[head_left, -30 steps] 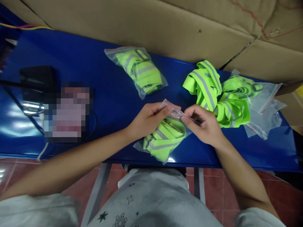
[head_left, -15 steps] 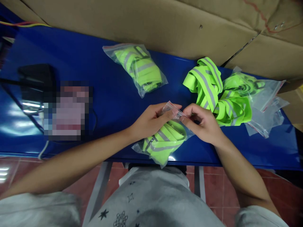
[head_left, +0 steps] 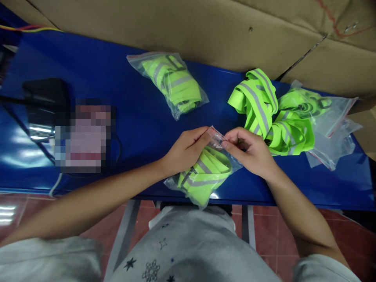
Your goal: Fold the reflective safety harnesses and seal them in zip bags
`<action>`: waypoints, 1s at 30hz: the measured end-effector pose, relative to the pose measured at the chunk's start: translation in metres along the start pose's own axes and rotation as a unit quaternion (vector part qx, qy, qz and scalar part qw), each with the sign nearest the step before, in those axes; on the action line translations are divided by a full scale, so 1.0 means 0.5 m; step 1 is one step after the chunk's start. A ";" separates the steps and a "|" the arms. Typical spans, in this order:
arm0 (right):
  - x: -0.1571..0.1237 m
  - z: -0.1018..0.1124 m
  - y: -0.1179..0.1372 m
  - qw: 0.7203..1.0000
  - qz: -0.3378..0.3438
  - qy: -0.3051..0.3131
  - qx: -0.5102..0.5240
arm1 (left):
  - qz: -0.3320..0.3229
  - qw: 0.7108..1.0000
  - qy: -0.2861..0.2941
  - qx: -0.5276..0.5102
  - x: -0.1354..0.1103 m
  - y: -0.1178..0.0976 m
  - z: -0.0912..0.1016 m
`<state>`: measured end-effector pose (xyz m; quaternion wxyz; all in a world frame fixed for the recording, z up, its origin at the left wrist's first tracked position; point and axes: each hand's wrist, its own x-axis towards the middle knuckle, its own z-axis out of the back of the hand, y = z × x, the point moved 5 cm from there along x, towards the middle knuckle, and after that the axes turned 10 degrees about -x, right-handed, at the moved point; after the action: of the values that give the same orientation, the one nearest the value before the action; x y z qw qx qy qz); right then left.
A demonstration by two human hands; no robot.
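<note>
A clear zip bag (head_left: 217, 137) with a red line along its mouth lies at the table's front edge. Inside it is a folded neon-yellow reflective strap (head_left: 210, 176) with grey stripes and a dark buckle. My left hand (head_left: 192, 149) pinches the left part of the bag's mouth between thumb and fingers. Close beside it, my right hand (head_left: 249, 150) grips the same mouth farther right, thumb against bent fingertips. The bag's mouth is partly hidden by my fingers.
Another bagged reflective strap (head_left: 180, 86) lies farther back. Loose reflective straps (head_left: 257, 102) are heaped at right, beside clear zip bags (head_left: 335, 121). A black device (head_left: 44, 105) and a blurred-out object (head_left: 86, 137) stand at left on the blue table (head_left: 141, 137). Cardboard (head_left: 176, 27) rises behind.
My left thumb has drawn back slightly from the middle of the bag's mouth, exposing more of the plastic. My right hand has shifted slightly left along it. Both hands still grip the bag.
</note>
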<state>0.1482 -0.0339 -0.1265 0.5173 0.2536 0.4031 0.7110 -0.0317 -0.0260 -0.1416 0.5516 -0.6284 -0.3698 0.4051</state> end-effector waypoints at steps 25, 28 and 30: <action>-0.008 0.012 0.023 0.997 0.067 0.033 -0.015 | -0.099 0.994 -0.016 0.036 -0.010 -0.036 0.009; -0.007 0.017 0.027 0.997 0.077 0.028 -0.003 | -0.113 0.993 -0.029 0.031 -0.010 -0.042 0.013; -0.005 0.024 0.024 0.997 0.079 0.023 0.007 | -0.130 0.989 -0.056 0.036 -0.008 -0.048 0.023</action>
<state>0.1519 -0.0340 -0.1098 0.4483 0.2721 0.3985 0.7525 -0.0445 -0.0223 -0.1183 0.6002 -0.5312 -0.4641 0.3771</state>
